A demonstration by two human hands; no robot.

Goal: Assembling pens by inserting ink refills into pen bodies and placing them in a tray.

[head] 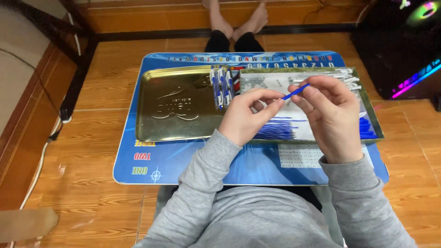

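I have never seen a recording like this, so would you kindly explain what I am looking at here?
There is no machine: one camera worn on a person's head looks down at their own two bare hands. They sit on the floor at a low blue table. On it lie a gold metal lid with a few assembled blue-and-white pens on it, and a tin tray of pen parts. The left hand and right hand together pinch a thin blue pen refill.
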